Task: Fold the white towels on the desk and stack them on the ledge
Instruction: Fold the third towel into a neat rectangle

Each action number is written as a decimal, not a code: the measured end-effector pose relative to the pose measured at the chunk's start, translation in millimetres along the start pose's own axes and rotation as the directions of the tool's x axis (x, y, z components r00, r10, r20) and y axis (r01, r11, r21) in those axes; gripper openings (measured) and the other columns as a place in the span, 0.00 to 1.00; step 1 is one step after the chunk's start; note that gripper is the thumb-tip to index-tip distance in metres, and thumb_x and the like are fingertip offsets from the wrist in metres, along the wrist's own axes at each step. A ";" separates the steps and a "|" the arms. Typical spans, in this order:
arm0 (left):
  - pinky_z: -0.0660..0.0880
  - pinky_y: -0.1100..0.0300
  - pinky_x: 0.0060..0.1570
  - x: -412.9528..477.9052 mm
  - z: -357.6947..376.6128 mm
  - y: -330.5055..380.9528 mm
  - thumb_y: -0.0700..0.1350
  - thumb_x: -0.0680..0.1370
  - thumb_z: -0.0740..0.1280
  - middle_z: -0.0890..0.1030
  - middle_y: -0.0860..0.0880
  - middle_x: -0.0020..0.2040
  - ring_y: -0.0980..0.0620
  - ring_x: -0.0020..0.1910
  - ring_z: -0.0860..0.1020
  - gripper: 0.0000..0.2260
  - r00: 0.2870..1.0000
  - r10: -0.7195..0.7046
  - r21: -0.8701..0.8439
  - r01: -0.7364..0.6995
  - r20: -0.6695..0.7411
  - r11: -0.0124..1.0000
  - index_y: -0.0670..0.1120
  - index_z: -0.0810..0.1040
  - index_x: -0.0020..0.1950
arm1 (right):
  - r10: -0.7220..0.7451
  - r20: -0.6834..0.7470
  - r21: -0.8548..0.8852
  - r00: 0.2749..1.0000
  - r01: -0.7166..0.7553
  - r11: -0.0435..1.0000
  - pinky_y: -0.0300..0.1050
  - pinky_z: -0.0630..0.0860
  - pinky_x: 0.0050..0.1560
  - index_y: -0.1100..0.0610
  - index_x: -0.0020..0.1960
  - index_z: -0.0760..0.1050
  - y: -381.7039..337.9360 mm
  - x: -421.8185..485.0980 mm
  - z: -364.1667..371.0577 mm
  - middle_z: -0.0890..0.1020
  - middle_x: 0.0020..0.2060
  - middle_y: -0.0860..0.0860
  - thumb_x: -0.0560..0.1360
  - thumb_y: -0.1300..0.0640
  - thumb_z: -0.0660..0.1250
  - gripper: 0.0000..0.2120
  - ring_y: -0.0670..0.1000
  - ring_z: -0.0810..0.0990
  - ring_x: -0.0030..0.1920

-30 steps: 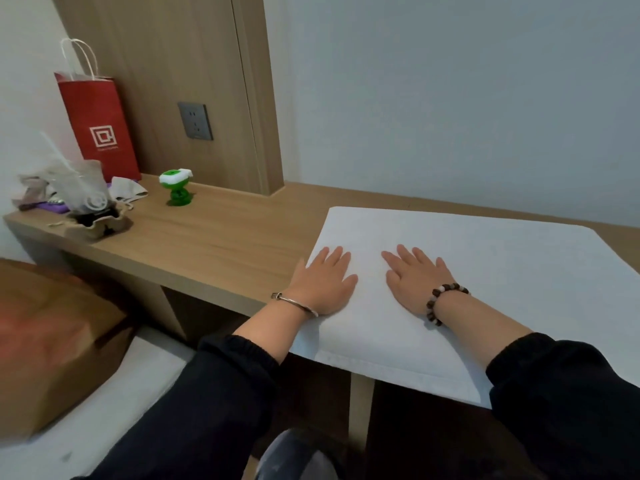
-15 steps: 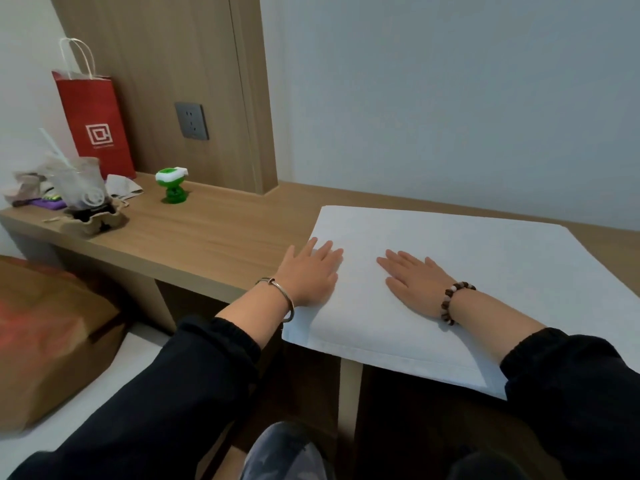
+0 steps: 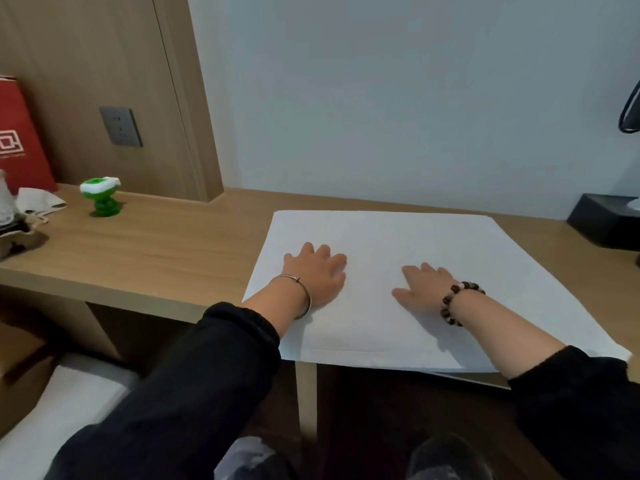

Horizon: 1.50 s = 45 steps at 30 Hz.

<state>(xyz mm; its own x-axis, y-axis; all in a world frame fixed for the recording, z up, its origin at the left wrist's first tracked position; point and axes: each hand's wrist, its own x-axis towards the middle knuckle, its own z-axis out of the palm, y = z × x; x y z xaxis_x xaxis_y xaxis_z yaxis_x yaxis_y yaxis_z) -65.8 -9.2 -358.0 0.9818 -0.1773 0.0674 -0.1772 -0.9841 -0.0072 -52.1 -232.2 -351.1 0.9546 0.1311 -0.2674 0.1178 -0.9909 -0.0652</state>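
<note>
Towel: the white towel (image 3: 450, 251) is being held flat on the desk (image 3: 156, 251), right of the middle. Its near edge is hanging over the desk's front edge and its far edge is lying close to the wall-side edge.
Layers: a second cloth edge is showing under the top sheet at the towel's near right corner. It cannot be told whether this is one fold or a second towel underneath.
Left hand: the left hand (image 3: 318, 275) is being pressed palm down on the towel's near left part, with the fingers straight and slightly spread. Nothing is being gripped.
Right hand: the right hand (image 3: 420, 289) is being laid flat just beside it, nearer the towel's middle, with the fingers extended. Nothing is being held.
Step in hand: the cloth is judged as being smoothed ahead of a fold.
Done: at most one fold is judged to be made, and no stack of folded towels is being shown.
Left: further folds, the carrying to the ledge and any other towels are judged as remaining to be dealt with.
Ledge: which surface is meant cannot be told.
Left end of the desk: a green toy (image 3: 102, 197) and a red bag (image 3: 17, 140) are standing well apart from the towel.
Right end of the desk: a black box (image 3: 606, 223) is sitting near the towel's far right corner.
</note>
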 end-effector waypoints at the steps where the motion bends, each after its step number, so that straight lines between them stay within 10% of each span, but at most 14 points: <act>1: 0.63 0.49 0.48 2.3 -2.7 2.3 0.55 0.79 0.50 0.68 0.50 0.63 0.45 0.61 0.64 0.16 1.000 -0.013 0.010 0.013 0.010 1.000 0.57 0.65 0.65 | -0.010 0.000 -0.007 1.000 0.010 1.000 0.60 0.65 0.64 0.53 0.68 0.61 -2.8 -1.8 -1.1 0.64 0.67 0.57 0.77 0.40 0.53 0.25 0.63 0.61 0.67; 11: 0.67 0.55 0.47 2.5 -49.7 38.8 0.54 0.79 0.52 0.75 0.46 0.58 0.44 0.57 0.75 0.19 0.955 0.020 0.169 -0.074 0.296 0.983 0.47 0.70 0.64 | 0.132 -0.155 -0.106 0.979 -0.149 0.983 0.70 0.55 0.68 0.50 0.77 0.40 -6.2 -7.0 -27.8 0.46 0.77 0.52 0.73 0.45 0.65 0.43 0.59 0.50 0.75; 16: 0.75 0.62 0.33 2.5 -67.1 45.9 0.49 0.80 0.55 0.81 0.46 0.35 0.49 0.30 0.78 0.17 0.772 0.159 -0.341 0.079 0.615 0.937 0.43 0.79 0.41 | 0.054 -0.113 0.053 0.992 -0.049 0.997 0.64 0.60 0.68 0.53 0.75 0.52 -13.9 9.0 -11.8 0.58 0.74 0.56 0.80 0.49 0.50 0.25 0.60 0.59 0.72; 19: 0.78 0.59 0.39 10.0 -60.5 35.6 0.45 0.80 0.58 0.83 0.44 0.43 0.48 0.38 0.80 0.14 0.864 0.174 -0.497 0.099 0.473 0.862 0.41 0.81 0.45 | -0.010 -0.140 0.020 0.990 0.013 1.000 0.68 0.46 0.70 0.43 0.77 0.45 -12.1 10.6 12.3 0.45 0.77 0.48 0.79 0.39 0.42 0.27 0.54 0.44 0.76; 23: 0.66 0.52 0.64 36.7 -33.6 12.7 0.48 0.81 0.57 0.72 0.46 0.66 0.44 0.66 0.68 0.15 0.995 0.016 -0.206 0.005 0.103 0.978 0.49 0.74 0.65 | -0.159 -0.136 -0.056 0.978 0.153 0.987 0.67 0.42 0.70 0.39 0.76 0.43 -5.2 8.4 21.8 0.43 0.77 0.45 0.79 0.37 0.41 0.26 0.52 0.41 0.76; 32: 0.43 0.36 0.69 84.8 9.4 -5.7 0.60 0.80 0.45 0.45 0.55 0.78 0.48 0.77 0.42 0.24 0.977 -0.110 -0.049 0.121 0.183 0.991 0.60 0.48 0.76 | -0.391 -0.100 -0.075 0.915 0.385 0.920 0.60 0.38 0.72 0.37 0.75 0.43 13.9 16.3 14.7 0.42 0.76 0.41 0.80 0.39 0.44 0.25 0.46 0.39 0.76; 45: 0.42 0.32 0.68 160.3 19.9 -20.7 0.65 0.78 0.41 0.41 0.57 0.78 0.50 0.77 0.40 0.26 0.954 -0.211 -0.020 0.220 0.215 0.975 0.64 0.43 0.75 | 0.159 -0.213 0.046 0.964 -0.153 0.987 0.64 0.43 0.72 0.46 0.77 0.46 84.1 136.5 -16.6 0.45 0.77 0.48 0.79 0.41 0.41 0.27 0.48 0.44 0.76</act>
<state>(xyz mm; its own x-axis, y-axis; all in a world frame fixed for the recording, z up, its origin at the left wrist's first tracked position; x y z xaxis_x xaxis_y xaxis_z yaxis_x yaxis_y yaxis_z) 96.6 -17.4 -366.9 0.9882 0.0374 -0.1483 0.0420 -0.9987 0.0278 92.6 -298.1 -377.2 0.9973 -0.0378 -0.0634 -0.0421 -0.9968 -0.0679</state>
